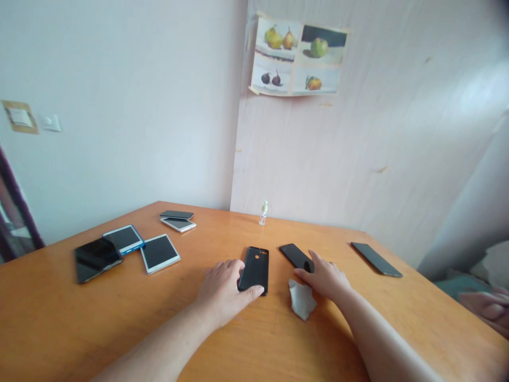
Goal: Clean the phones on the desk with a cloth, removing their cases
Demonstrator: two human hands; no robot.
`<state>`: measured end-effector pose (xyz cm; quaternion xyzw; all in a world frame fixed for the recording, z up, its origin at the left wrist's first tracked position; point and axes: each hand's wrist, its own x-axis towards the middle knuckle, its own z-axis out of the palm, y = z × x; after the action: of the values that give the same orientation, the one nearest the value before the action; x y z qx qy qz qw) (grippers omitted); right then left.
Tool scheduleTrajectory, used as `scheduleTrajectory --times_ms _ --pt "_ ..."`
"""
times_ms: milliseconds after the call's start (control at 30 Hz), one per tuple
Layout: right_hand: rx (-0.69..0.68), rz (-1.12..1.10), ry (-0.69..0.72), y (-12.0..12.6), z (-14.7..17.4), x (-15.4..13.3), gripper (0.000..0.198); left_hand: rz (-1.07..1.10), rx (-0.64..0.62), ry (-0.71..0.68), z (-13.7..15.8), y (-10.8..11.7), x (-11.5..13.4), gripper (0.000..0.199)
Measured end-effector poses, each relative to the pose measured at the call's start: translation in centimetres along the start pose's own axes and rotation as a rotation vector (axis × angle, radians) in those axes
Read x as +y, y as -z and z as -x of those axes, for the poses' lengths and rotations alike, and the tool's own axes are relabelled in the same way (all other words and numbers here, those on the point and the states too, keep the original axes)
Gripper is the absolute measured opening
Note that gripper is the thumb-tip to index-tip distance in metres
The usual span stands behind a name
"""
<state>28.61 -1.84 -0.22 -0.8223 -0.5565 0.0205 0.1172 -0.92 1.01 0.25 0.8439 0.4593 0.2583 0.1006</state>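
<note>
A black phone case lies flat on the table, its camera cutouts at the far end. My left hand grips it, with the fingers at its left edge and the thumb over its near end. To the right of it is a black smartphone, lying at a slant. My right hand has its thumb and index finger on either side of the phone's near end, which the hand partly hides. A crumpled white cloth or tissue sits just below the right thumb.
Towards the left lie a dark tablet, a blue-edged tablet and a white tablet. Behind them two phones overlap. A small spray bottle stands near the wall. Another dark phone lies near the table's right edge.
</note>
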Motion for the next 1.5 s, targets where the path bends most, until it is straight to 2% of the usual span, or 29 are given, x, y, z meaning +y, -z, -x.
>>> scheduleTrajectory --times_ms 233,467,600,700,833,967,1100,1267,1500 --pt "0.011 0.028 0.066 0.1 -0.2 -0.2 0.059 0.184 -0.076 -0.153 0.4 -0.1 0.7 0.036" --pt "0.091 -0.003 0.058 0.1 -0.4 -0.6 0.065 0.202 -0.073 -0.209 0.3 -0.2 0.5 0.023" --pt "0.087 -0.079 0.044 0.2 -0.6 -0.8 0.069 0.186 -0.078 -0.241 0.1 -0.4 0.0 0.029" --pt "0.064 -0.240 -0.041 0.3 -0.8 -0.5 0.069 0.160 -0.086 -0.269 0.0 -0.5 -0.1 0.029" --pt "-0.016 -0.679 -0.167 0.7 -0.9 0.2 0.058 0.144 -0.086 -0.296 0.0 -0.4 0.0 0.021" --pt "-0.190 -1.119 -0.257 1.4 -0.9 0.6 0.039 0.138 -0.092 -0.293 0.0 -0.2 0.3 0.016" --pt "-0.399 -1.426 -0.342 2.1 -0.6 0.0 0.039 0.127 -0.103 -0.296 0.1 -0.1 0.6 0.011" --pt "-0.516 -1.544 -0.370 2.7 0.4 -1.4 0.040 0.120 -0.120 -0.339 0.1 0.1 0.8 0.007" --pt "-0.606 -1.631 -0.304 2.9 1.4 -2.5 0.040 0.072 -0.107 -0.403 0.2 0.1 1.1 0.010"
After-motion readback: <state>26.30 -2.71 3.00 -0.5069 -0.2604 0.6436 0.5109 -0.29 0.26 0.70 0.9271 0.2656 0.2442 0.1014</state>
